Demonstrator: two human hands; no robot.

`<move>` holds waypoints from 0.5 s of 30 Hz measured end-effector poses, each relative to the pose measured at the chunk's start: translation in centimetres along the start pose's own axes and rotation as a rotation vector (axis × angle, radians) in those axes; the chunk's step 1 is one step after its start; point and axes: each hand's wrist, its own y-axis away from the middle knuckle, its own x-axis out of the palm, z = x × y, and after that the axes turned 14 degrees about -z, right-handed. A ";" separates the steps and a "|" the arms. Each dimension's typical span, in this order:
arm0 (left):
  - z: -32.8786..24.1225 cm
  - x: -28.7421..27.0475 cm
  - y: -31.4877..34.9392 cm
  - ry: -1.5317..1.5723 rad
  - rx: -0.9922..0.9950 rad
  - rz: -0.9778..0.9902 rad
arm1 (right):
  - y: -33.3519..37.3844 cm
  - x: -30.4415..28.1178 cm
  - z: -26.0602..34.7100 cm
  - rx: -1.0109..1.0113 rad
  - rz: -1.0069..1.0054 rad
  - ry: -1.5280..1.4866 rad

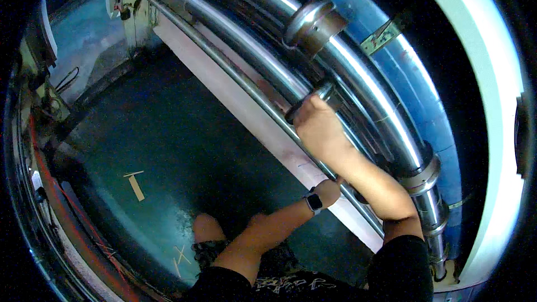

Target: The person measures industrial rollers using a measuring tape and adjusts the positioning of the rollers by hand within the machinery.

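Note:
My right hand (314,120) is closed around a dark tool handle (323,90) pressed against the long shiny steel rollers (263,50) of a large machine. A round metal collar (311,21) sits on a roller just above it. My left hand (329,189), with a dark watch (314,201) on its wrist, rests on the thin steel bar (235,75) and the white edge panel (246,106) below the rollers. Its fingers curl against the bar; whether it holds anything is hidden.
A dark green floor (168,145) lies below, with small wooden strips (136,186) on it. A blue machine surface (414,89) and a white curved frame (492,78) run on the right. A red-edged rim (56,201) and cables stand at left. My knee (208,228) shows low down.

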 end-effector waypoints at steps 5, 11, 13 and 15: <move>0.8 -3.9 -0.9 -0.040 0.017 0.261 | -3.1 -2.9 -0.3 -0.037 0.216 -0.044; -6.6 -15.8 -1.7 0.104 -0.153 0.452 | -4.0 2.5 1.7 -0.534 0.457 0.041; -6.8 -20.1 -2.0 0.052 0.051 0.445 | -4.6 3.2 2.4 -0.535 0.443 0.028; -7.1 -24.7 -4.9 -0.049 -0.083 0.716 | -5.8 3.4 2.3 -0.520 0.423 0.013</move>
